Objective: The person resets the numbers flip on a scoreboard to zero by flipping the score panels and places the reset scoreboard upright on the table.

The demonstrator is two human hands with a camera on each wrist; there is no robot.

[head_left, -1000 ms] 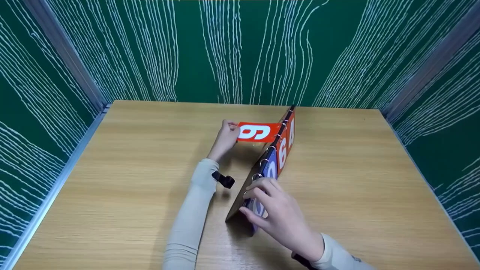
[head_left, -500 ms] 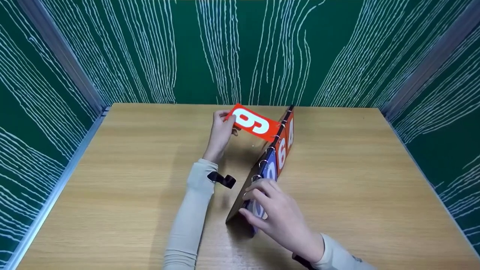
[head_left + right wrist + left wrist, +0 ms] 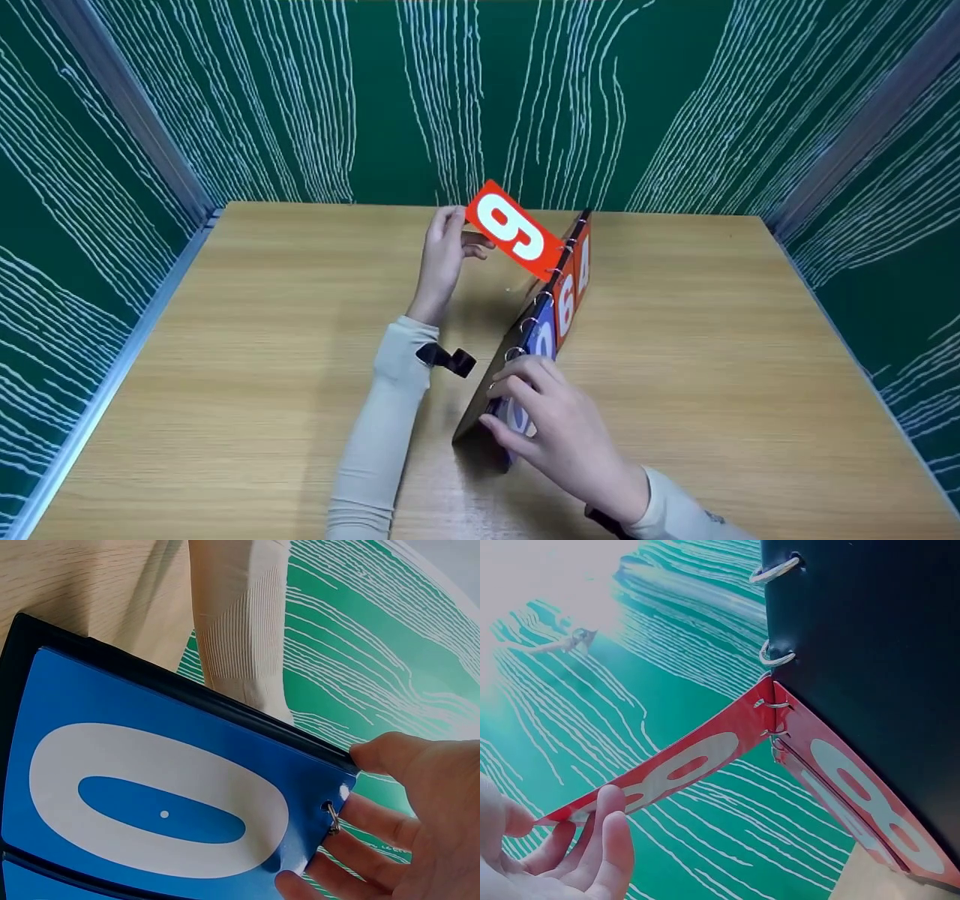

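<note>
A flip scoreboard (image 3: 480, 405) stands tented on the table, its ringed spine running away from me. My left hand (image 3: 442, 255) pinches the free end of a red number card (image 3: 547, 266), raised at a slant left of the spine. A white 9 faces up on it; its underside (image 3: 720, 724) shows an 8 in the left wrist view. Red cards with 6 (image 3: 565, 307) and 4 (image 3: 584, 262) hang on the right face. My right hand (image 3: 570, 427) grips the spine's near end, beside a blue 0 card (image 3: 165, 855) and its metal ring (image 3: 334, 817).
The scoreboard stands on a wood-grain table (image 3: 247, 337). Green walls (image 3: 510, 97) with white wavy lines enclose its back and sides, with metal posts (image 3: 135, 112) at the corners. A black wrist camera (image 3: 454, 362) sits on my left sleeve.
My left hand has moved up and slightly away, tilting the red 9 card from nearly level to a steep slant. The right hand has kept its place on the scoreboard.
</note>
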